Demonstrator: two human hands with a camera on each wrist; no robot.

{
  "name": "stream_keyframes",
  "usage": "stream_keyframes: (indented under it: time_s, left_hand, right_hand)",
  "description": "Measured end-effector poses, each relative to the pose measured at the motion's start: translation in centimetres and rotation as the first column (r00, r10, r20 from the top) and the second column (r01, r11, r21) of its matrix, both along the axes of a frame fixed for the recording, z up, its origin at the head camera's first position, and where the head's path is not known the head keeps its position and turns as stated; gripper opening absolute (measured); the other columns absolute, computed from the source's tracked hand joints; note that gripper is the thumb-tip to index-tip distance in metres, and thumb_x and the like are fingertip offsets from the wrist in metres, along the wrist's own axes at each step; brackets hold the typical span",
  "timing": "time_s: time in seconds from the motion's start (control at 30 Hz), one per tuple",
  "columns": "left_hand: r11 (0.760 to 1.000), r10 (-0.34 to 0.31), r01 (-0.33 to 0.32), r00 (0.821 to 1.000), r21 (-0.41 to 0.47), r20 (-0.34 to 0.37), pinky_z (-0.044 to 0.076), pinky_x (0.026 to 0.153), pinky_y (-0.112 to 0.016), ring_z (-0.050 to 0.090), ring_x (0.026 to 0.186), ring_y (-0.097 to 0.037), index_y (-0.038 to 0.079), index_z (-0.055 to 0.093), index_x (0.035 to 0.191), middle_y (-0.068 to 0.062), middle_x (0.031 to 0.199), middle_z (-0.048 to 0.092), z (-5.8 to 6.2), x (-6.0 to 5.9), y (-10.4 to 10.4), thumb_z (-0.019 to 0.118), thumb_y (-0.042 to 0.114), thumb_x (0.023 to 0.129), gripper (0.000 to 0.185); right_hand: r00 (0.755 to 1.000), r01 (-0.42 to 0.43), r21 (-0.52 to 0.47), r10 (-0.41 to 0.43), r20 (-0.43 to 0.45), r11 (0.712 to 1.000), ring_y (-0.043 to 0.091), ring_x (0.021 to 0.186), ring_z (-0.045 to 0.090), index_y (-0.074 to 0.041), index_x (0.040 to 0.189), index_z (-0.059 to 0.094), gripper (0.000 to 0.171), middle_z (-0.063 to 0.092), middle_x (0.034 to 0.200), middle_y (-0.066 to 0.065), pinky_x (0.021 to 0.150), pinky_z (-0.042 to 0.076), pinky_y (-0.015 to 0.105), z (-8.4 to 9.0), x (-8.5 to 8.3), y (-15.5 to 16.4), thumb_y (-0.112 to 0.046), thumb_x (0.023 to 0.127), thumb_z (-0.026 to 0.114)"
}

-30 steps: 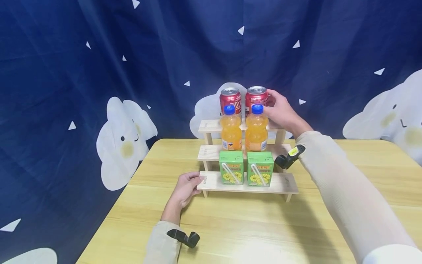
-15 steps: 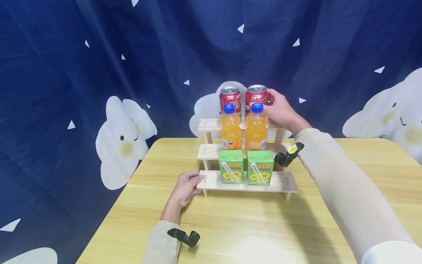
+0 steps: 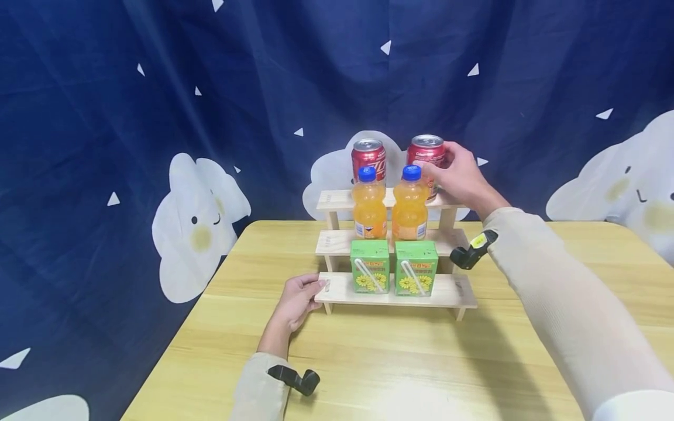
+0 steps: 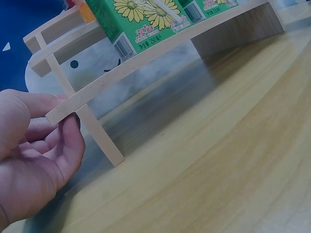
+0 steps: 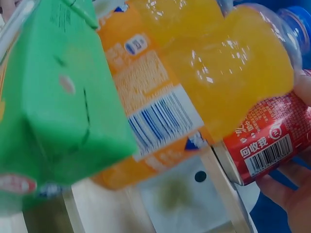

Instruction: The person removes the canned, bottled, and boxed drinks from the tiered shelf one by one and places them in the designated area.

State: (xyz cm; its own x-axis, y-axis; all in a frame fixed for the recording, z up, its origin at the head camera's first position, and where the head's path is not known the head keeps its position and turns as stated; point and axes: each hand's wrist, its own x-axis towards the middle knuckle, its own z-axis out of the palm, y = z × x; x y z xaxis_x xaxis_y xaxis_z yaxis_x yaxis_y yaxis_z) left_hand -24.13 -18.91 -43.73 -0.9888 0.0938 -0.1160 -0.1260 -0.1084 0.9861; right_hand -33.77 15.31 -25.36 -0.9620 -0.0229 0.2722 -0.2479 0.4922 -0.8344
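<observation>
Red can [image 3: 427, 155] gripped by right hand [image 3: 460, 178]; left hand [image 3: 298, 298] pinches wooden rack [image 3: 453, 290] edge.

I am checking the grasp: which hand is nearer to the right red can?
Right. The right hand grips the right red can on the top shelf; the left hand holds the bottom shelf's left end.

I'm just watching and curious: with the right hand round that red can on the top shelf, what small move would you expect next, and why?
Probably lifting it up and away to the right. The right hand has its grip on the right red soda can, which stands apart from the left red soda can near the end of the stepped wooden rack, while the left hand steadies the lowest shelf.
</observation>
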Motion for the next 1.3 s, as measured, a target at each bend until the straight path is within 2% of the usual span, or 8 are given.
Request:
stream_keyframes:
  time_s: [0.17, 0.63, 0.8, 1.07, 1.17, 1.3]
  left_hand:
    - [1.000, -0.021, 0.021, 1.000, 0.001, -0.006, 0.049, 0.052, -0.016, 0.062, 0.069, -0.011, -0.014, 0.048, 0.122, -0.005, 0.087, 0.065, 0.0, 0.0, -0.1, 0.055, 0.003, 0.092, 0.034]
    - [1.000, -0.011, 0.011, 1.000, 0.002, -0.012, 0.050, 0.052, -0.016, 0.063, 0.068, -0.012, -0.014, 0.050, 0.120, -0.005, 0.085, 0.067, -0.1, -0.1, 0.0, 0.055, 0.003, 0.092, 0.032]
    - [1.000, -0.006, 0.006, 1.000, 0.002, -0.013, 0.049, 0.051, -0.016, 0.062, 0.068, -0.012, -0.014, 0.051, 0.118, -0.005, 0.085, 0.066, -0.1, -0.1, 0.1, 0.056, 0.002, 0.092, 0.031]
    - [1.000, -0.002, 0.002, 1.000, -0.002, -0.015, 0.049, 0.051, -0.016, 0.063, 0.068, -0.012, -0.014, 0.052, 0.118, -0.006, 0.085, 0.066, -0.1, -0.1, 0.1, 0.055, 0.002, 0.092, 0.030]
    - [1.000, -0.005, 0.005, 1.000, -0.003, -0.016, 0.049, 0.052, -0.016, 0.063, 0.069, -0.012, -0.014, 0.051, 0.119, -0.006, 0.085, 0.066, 0.0, -0.1, 0.1, 0.055, 0.003, 0.092, 0.032]
    - [1.000, -0.005, 0.005, 1.000, -0.004, -0.010, 0.050, 0.052, -0.017, 0.063, 0.070, -0.012, -0.014, 0.051, 0.120, -0.006, 0.086, 0.066, 0.0, -0.1, 0.1, 0.055, 0.003, 0.092, 0.032]
  right_hand:
    - [0.999, 0.049, 0.001, -0.049, 0.023, 0.999, 0.031, 0.121, 0.047, -0.007, 0.145, 0.030, 0.086, 0.048, 0.136, 0.018, 0.108, 0.039, 0.048, 0.0, 0.6, 1.3, -0.056, 0.082, 0.063]
    - [0.986, 0.165, 0.076, -0.164, -0.018, 0.983, 0.034, 0.116, 0.047, -0.002, 0.143, 0.031, 0.087, 0.048, 0.132, 0.022, 0.103, 0.041, 0.053, 0.1, 1.6, 5.7, -0.057, 0.083, 0.060]
    - [0.977, 0.214, 0.115, -0.211, -0.036, 0.970, 0.032, 0.110, 0.048, 0.000, 0.141, 0.035, 0.084, 0.050, 0.127, 0.022, 0.099, 0.044, 0.050, 0.0, 2.0, 7.5, -0.057, 0.084, 0.059]
    - [0.977, 0.212, 0.156, -0.211, -0.025, 0.965, 0.038, 0.110, 0.049, 0.003, 0.141, 0.032, 0.086, 0.050, 0.126, 0.028, 0.096, 0.043, 0.057, -1.6, 2.9, 9.6, -0.055, 0.085, 0.060]
    - [0.978, 0.209, 0.172, -0.208, -0.023, 0.963, 0.037, 0.107, 0.049, 0.005, 0.141, 0.030, 0.087, 0.050, 0.124, 0.029, 0.090, 0.046, 0.051, -2.7, 3.1, 10.2, -0.054, 0.085, 0.060]
    - [0.977, 0.212, 0.175, -0.209, -0.032, 0.961, 0.030, 0.100, 0.051, 0.007, 0.139, 0.032, 0.086, 0.053, 0.120, 0.028, 0.076, 0.046, 0.024, -4.4, 3.4, 10.8, -0.052, 0.084, 0.062]
